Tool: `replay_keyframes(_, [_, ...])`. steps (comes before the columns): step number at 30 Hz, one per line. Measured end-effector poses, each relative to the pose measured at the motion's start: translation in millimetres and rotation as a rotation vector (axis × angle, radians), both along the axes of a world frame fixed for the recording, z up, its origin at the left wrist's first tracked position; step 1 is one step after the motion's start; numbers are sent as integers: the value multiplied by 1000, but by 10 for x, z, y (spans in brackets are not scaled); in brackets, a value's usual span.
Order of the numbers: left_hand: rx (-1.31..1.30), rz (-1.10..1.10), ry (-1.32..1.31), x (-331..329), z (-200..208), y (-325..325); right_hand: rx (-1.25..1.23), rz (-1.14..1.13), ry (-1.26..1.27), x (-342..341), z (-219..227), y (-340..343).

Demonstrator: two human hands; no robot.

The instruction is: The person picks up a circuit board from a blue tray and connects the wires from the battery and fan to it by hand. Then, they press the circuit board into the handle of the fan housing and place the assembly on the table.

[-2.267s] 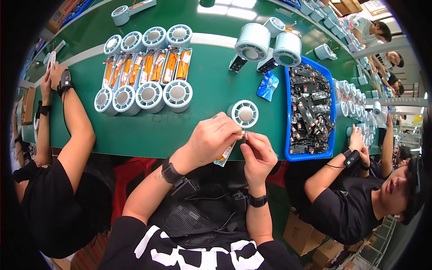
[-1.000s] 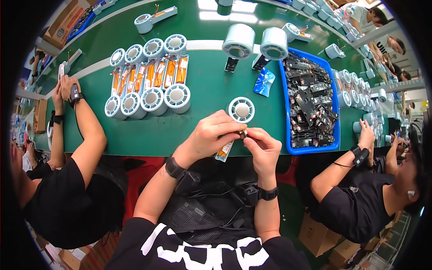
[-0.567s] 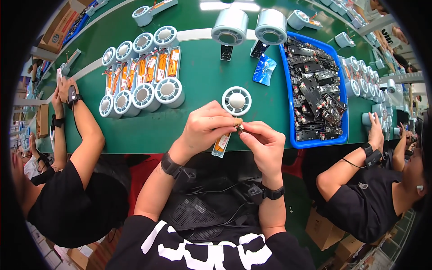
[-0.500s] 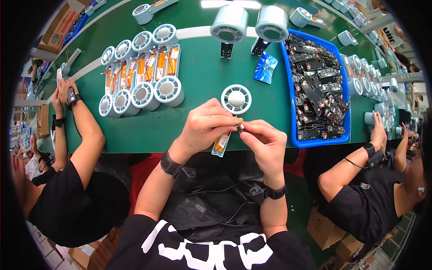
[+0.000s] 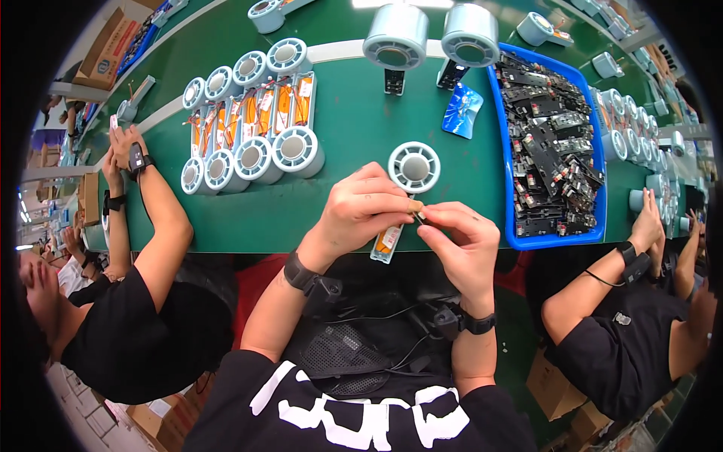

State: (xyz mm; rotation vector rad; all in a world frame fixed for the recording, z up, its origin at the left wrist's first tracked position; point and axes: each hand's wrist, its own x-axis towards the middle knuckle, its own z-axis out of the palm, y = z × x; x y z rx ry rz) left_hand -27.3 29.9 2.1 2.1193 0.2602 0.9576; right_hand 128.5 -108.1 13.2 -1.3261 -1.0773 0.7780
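Right in front of the seated person, near the table's edge, lies a pale-blue unit, its round vented head facing up and its handle, with an orange battery inside, pointing back toward the person. Just over that handle, the left hand and the right hand meet fingertip to fingertip, each in a narrow pinch on a small tan-and-white piece, too small and covered for me to name. The left hand hides part of the handle. Beyond the head, two more units stand with their heads up, and beside them a shiny blue packet lies near the blue tray, which is heaped with black parts and takes up the table at the right hand's side. Off to the left, a block of similar units lies packed closely, two rows of four heads with orange batteries between. The green tabletop is glossy, crossed by a pale strip. Co-workers in black shirts sit on both sides, and a cardboard box stands on the floor to the right.
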Motion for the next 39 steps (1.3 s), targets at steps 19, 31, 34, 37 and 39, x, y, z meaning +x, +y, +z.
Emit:
replay_keyframes(19, [64, 402, 144, -134, 167, -381, -21, -137, 533, -191, -193, 97])
replay_keyframes(31, [246, 482, 247, 56, 282, -394, 31, -284, -213, -299, -106, -45])
replay_keyframes(34, [-51, 491, 237, 99, 271, -364, 135, -321, -409, -336, -91, -28])
replay_keyframes(37, [-368, 486, 246, 75, 105, -202, 198, -331, -543, -376, -57, 18])
replay_keyframes(39, [-712, 457, 266, 85, 76, -130, 212, -319, -620, -374, -36, 20])
